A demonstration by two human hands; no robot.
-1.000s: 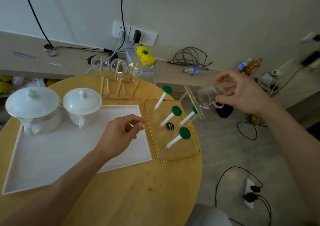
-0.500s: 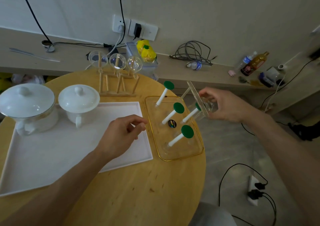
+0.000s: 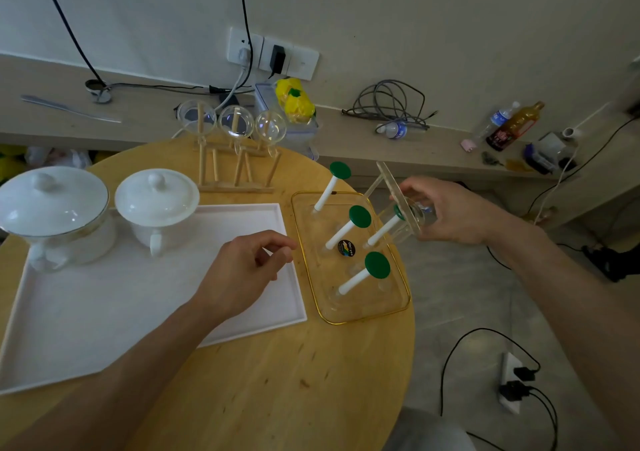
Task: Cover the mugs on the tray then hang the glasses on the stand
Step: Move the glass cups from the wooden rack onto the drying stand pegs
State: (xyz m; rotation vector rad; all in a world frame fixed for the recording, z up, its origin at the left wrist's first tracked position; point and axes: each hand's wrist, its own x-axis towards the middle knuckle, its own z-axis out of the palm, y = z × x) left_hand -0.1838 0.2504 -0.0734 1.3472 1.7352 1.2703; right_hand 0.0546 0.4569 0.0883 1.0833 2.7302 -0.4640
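Two white mugs with lids on, a large one and a smaller one, stand at the back of the white tray. The clear stand with gold rim carries white pegs with green caps. My right hand holds a clear glass upside down over the far right peg. My left hand hovers half curled over the tray's right edge, holding nothing. Three glasses hang on a wooden rack behind.
The round wooden table ends just right of the stand. A ledge behind holds cables, bottles and a yellow object. A power strip lies on the floor.
My right hand has brought the glass down and left from mid-air onto the far right peg. My left hand has barely moved.
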